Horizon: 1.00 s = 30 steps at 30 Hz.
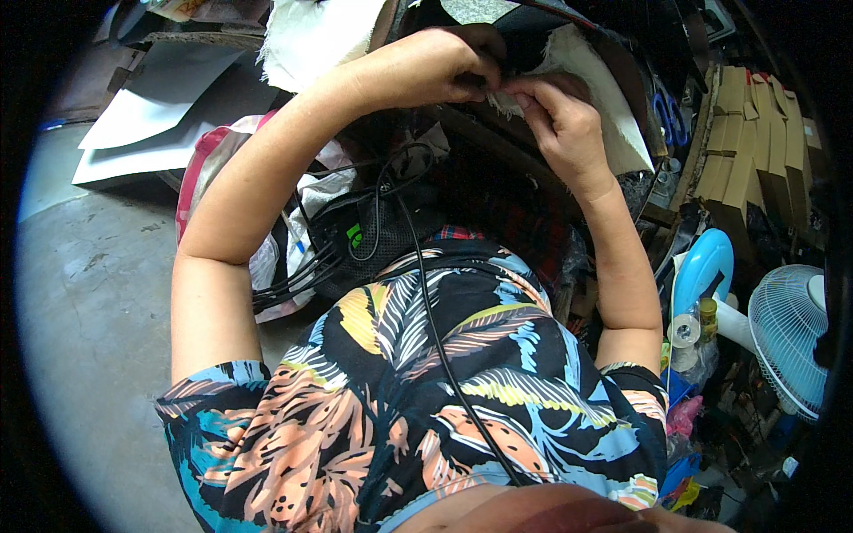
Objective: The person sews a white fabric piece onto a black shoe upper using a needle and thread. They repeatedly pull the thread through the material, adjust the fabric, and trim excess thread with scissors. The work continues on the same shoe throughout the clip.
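Note:
Both of my hands meet at the top of the head view, over a cream cloth (600, 98) with frayed edges that lies on a dark work surface. My left hand (462, 67) is closed, its fingers curled and partly in shadow; what they grip is too small to make out. My right hand (564, 124) pinches at the frayed edge of the cloth, its fingertips close to those of the left. Another frayed cream cloth (320, 40) hangs beyond my left forearm.
White sheets (151, 111) lie at the far left. Black cables and a dark mesh bag (369, 235) sit below my arms. Blue-handled scissors (668, 117), cardboard pieces (737, 160) and a fan (786, 338) stand on the right.

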{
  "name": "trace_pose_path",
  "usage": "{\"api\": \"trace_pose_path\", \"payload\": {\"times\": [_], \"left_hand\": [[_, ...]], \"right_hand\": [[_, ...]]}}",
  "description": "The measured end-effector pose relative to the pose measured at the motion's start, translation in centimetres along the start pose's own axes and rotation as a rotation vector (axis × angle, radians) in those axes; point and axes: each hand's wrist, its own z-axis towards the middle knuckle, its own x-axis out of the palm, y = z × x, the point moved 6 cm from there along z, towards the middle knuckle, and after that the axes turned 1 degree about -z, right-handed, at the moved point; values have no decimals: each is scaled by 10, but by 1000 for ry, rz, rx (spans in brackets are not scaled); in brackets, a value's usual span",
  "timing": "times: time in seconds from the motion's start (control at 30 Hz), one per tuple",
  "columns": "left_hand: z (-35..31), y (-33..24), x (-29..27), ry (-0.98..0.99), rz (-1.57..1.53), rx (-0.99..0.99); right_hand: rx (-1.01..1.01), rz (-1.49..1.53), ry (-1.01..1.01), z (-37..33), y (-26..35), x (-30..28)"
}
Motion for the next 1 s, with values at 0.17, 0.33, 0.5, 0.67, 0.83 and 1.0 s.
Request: {"api": "trace_pose_path", "payload": {"times": [0.17,0.33,0.5,0.67,0.83,1.0], "left_hand": [[-3,-5,0,49,28,-63],[-6,-9,-4,29,18,9],[-10,-10,-10,6,19,-21],[-2,-10,-1,-193,156,-141],[2,20,4,-160,1,-325],[2,22,8,-143,86,-256]], "right_hand": [[43,60,-17,-1,-6,-1],[-51,-43,47,-3,1,1],[-181,-201,79,-12,20,5],[-172,-177,95,-14,20,4],[-160,-191,118,-10,24,3],[-146,-384,160,-8,39,11]]}}
